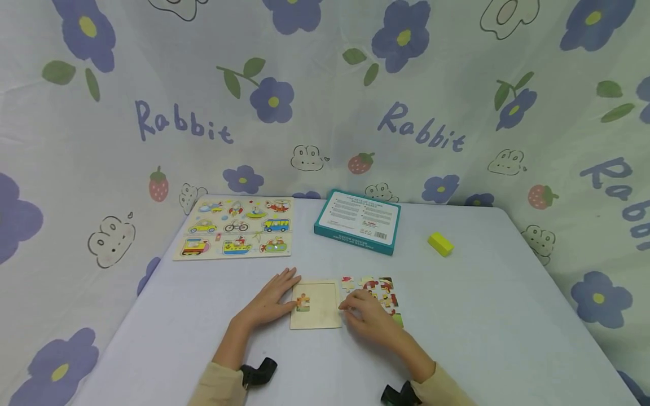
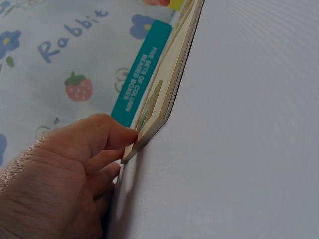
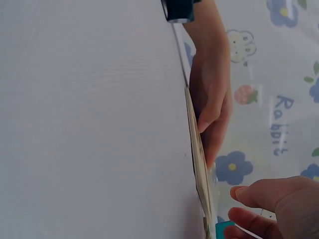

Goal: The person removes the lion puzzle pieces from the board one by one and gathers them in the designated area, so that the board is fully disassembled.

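Observation:
A square wooden puzzle tray [image 1: 325, 320] lies on the table in front of the person. One jigsaw piece [image 1: 304, 308] with orange and green print sits in its left part. The left hand [image 1: 270, 298] rests along the tray's left edge, fingers extended; in the left wrist view its thumb [image 2: 117, 135] touches the rim. Bent fingers bring the right hand [image 1: 373, 320] over the tray's right edge. Nothing shows between that hand's thumb [image 3: 259, 193] and fingers in the right wrist view. Beside the tray, several colourful jigsaw pieces [image 1: 387, 285] lie together, partly hidden by the right hand.
At the back left lies a vehicle picture board [image 1: 233, 227]. A teal box [image 1: 358, 221] with a white printed label is behind the tray. Farther right stands a yellow block [image 1: 440, 244]. A patterned curtain [image 1: 325, 101] hangs behind the white table [image 1: 497, 316].

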The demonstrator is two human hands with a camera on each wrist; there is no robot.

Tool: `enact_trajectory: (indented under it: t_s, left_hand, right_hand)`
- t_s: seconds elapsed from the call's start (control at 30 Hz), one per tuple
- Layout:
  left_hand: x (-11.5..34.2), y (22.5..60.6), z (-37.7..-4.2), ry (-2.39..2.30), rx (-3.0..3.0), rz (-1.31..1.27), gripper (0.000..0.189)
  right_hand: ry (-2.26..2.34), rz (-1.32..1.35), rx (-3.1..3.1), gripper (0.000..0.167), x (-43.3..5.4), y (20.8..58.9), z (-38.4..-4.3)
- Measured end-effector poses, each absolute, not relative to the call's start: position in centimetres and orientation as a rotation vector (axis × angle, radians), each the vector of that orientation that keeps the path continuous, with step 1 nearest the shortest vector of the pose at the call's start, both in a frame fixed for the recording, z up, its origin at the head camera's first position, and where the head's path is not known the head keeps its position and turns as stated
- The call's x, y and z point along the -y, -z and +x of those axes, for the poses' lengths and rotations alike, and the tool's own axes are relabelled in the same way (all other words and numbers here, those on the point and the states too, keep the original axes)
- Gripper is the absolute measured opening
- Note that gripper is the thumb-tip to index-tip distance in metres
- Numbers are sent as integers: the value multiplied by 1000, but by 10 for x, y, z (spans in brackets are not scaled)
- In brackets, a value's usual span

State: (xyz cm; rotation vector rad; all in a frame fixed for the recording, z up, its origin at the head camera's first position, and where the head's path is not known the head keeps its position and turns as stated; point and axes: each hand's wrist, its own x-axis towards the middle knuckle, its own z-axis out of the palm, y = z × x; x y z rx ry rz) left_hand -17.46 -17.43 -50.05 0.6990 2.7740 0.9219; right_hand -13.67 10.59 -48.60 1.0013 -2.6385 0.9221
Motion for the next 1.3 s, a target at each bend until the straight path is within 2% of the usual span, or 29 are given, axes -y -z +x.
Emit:
enact_trajectory:
  t_s: [0.53,0.93,1.3]
  left_hand:
    - [173,499,-176,-932,-2757,720,60]
    - [174,501,-177,-930,-2756,740,60]
    - [175,500,-176,-945,-2753,710,64]
  right_hand:
    - [-952,1113,2786,20,-67,484,-146]
    - [-809,953,2918,42,-40,494,-152]
    - [-744,887,2884,42,-29,498,-153]
